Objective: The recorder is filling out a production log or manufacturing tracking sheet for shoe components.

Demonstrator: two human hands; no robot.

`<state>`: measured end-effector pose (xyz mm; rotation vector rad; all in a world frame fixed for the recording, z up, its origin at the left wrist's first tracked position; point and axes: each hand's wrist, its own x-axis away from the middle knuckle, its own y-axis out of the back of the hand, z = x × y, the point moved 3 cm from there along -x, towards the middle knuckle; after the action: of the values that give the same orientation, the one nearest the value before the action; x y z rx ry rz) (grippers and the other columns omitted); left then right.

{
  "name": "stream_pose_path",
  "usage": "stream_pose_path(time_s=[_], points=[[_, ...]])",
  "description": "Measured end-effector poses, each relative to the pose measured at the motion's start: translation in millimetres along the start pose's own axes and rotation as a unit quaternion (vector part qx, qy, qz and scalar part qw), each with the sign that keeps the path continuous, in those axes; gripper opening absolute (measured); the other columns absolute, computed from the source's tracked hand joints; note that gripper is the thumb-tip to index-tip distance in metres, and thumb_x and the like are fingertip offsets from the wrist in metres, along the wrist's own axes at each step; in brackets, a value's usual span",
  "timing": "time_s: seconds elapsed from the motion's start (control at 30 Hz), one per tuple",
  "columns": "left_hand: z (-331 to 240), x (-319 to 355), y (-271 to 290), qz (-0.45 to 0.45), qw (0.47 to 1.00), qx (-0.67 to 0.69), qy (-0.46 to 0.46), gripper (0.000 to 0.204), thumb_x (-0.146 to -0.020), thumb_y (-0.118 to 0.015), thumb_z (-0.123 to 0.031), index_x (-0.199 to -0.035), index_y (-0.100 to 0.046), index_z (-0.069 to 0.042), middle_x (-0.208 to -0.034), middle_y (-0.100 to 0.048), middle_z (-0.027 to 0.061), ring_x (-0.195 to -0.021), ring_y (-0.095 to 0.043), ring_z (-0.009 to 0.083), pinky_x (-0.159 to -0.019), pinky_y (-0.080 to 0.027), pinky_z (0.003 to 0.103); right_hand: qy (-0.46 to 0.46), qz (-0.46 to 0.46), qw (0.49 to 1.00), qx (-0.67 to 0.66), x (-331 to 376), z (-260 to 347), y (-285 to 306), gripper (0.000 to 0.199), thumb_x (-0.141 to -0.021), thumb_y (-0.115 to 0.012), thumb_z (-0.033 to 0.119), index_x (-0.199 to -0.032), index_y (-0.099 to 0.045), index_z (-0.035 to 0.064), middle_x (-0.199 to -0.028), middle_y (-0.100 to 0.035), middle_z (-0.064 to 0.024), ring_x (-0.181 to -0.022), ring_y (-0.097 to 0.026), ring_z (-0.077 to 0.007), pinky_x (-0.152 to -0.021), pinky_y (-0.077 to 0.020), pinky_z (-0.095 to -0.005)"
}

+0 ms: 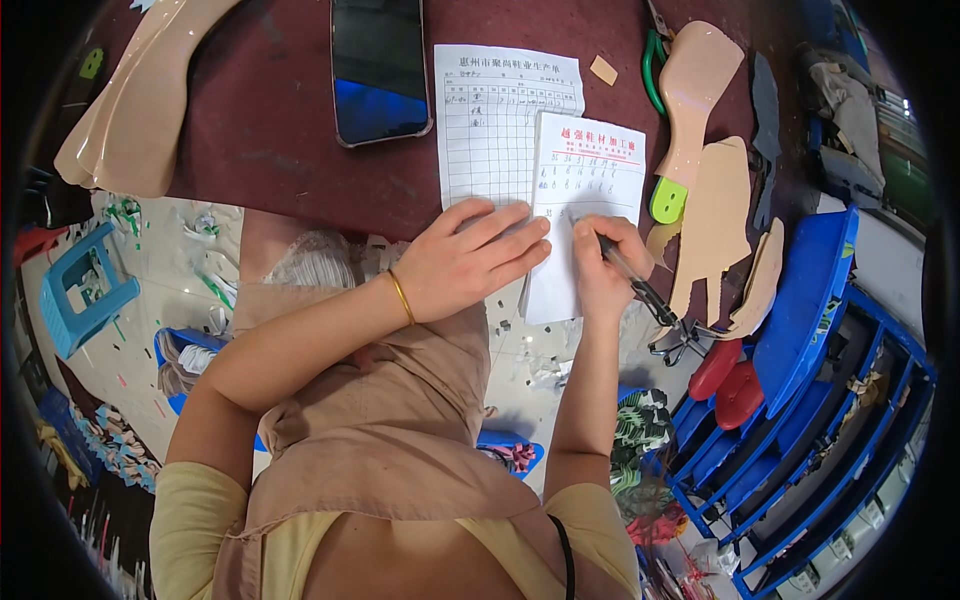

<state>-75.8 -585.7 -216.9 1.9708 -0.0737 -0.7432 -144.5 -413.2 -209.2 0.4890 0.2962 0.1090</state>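
Head view, pen: slim black-and-clear plastic pen (640,286) pinched in the right hand (600,278); likely light, stiff, smooth; best gripped near its tip.
Notepad: white paper pad with red heading (592,185), laid partly over the edge of the maroon worktop (270,110); probably easily creased, best pinned at a margin.
Left hand (475,258): laid palm-down, fingers extended, pad's left edge touched.
Right forearm: extended upward from below.

The left hand (466,260) lies palm down, left forearm (310,350) slanting inward; the right hand (604,275) curls, right forearm (583,400) extended.
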Motion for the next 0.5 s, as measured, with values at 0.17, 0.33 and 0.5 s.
stream_pose_path(time_s=[0.17,0.33,0.5], points=[[0,0,-1,0.005,1.000,0.007,-0.001,0.030,-0.079,-0.055,-0.018,-0.108,-0.061,-0.016,-0.123,-0.054,-0.0016,-0.113,-0.049,0.0144,-0.093,-0.039,0.032,-0.034,-0.003,0.999,0.001,2,2,3,0.010,-0.074,-0.070,0.000,-0.078,-0.061,-0.0017,-0.071,-0.063,-0.0054,-0.062,-0.053,-0.0076,-0.057,-0.0442,-0.0214],[-1,-1,0,0.001,1.000,0.008,0.007,0.031,-0.079,-0.054,-0.018,-0.109,-0.062,-0.018,-0.122,-0.056,-0.0033,-0.112,-0.051,0.0134,-0.093,-0.038,0.032,-0.140,-0.084,0.973,-0.162,6,-20,17,0.009,-0.076,-0.068,0.002,-0.081,-0.061,-0.0007,-0.077,-0.061,-0.0053,-0.061,-0.049,-0.0082,-0.057,-0.0413,-0.0232],[-1,-1,0,0.000,1.000,0.000,0.013,0.031,-0.079,-0.054,-0.018,-0.109,-0.063,-0.019,-0.122,-0.057,-0.0046,-0.112,-0.051,0.0129,-0.093,-0.038,0.032,-0.048,-0.011,0.999,-0.004,-4,-3,14,0.008,-0.075,-0.069,0.001,-0.079,-0.062,-0.0013,-0.075,-0.063,-0.0050,-0.061,-0.052,-0.0074,-0.056,-0.0431,-0.0209]])
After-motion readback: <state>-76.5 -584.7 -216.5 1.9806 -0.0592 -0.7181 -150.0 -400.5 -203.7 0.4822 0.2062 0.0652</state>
